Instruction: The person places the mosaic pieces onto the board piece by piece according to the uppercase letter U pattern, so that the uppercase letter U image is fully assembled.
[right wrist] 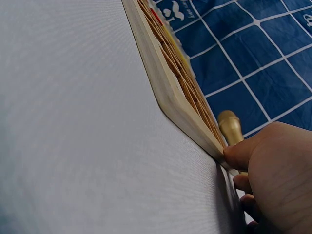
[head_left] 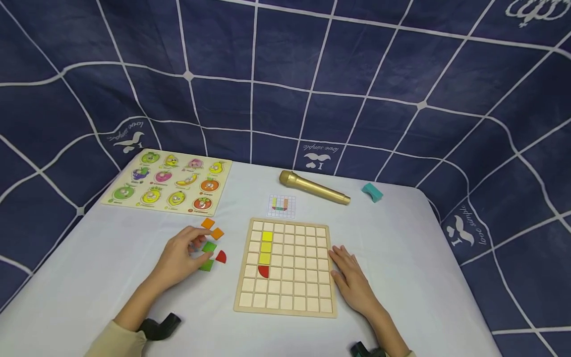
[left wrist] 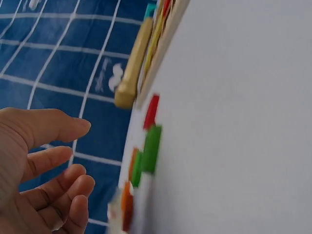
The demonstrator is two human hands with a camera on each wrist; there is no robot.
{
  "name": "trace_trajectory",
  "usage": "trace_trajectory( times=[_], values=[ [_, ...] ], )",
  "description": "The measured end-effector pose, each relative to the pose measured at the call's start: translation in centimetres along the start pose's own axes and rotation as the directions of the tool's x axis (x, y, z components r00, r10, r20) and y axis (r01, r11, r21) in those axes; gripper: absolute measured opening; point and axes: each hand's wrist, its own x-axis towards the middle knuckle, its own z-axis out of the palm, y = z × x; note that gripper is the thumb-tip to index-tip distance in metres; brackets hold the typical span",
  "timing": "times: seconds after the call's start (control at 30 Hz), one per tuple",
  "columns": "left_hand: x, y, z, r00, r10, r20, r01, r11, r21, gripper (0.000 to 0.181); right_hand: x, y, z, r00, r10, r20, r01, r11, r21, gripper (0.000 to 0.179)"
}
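Note:
My left hand [head_left: 179, 256] hovers over loose pieces on the left, thumb and fingers apart with nothing between them in the left wrist view. Below its fingers lie two green squares [head_left: 206, 266], with a red quarter-circle [head_left: 221, 257] just right and two orange squares [head_left: 217, 233] beyond. The wooden grid board [head_left: 287, 313] lies mid-table; a column of three yellow squares [head_left: 265, 247] sits in its cells, a red quarter-circle [head_left: 263, 271] directly below. My right hand [head_left: 352, 282] rests at the board's right edge, its thumb touching the side in the right wrist view.
A small pattern card [head_left: 290, 212] lies behind the board, and a gold microphone [head_left: 314, 189] behind that. Farther right is a teal block [head_left: 372, 192]. A fruit puzzle board [head_left: 178, 181] occupies the back left. Dark blue gridded cloth [head_left: 285, 99] hangs around the table.

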Motion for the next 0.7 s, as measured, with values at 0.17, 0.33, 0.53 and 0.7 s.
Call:
trace_trajectory(
  times=[0.17,0.33,0.53,0.7],
  values=[
    [-0.3,-2.2,0.2,0.996,-0.082,0.035,0.083,0.996,-0.019,0.046,0.0,0.1,0.0,1.0,0.005,0.005,-0.005,1.0,0.0,0.047],
    [-0.4,-2.9,0.9,0.993,-0.104,0.061,0.105,0.994,-0.021,0.045,0.0,-0.1,-0.1,1.0,0.017,0.013,-0.017,1.0,-0.001,0.048],
    [-0.5,-3.1,1.3,0.99,-0.123,0.071,0.122,0.992,0.014,0.041,0.0,0.0,-0.1,1.0,0.005,0.006,-0.005,1.0,-0.01,0.047],
    [-0.4,-3.3,1.5,0.991,-0.114,0.075,0.111,0.993,0.048,0.036,0.0,0.0,0.0,1.0,0.002,0.003,-0.002,1.0,-0.009,0.047]
  ],
)
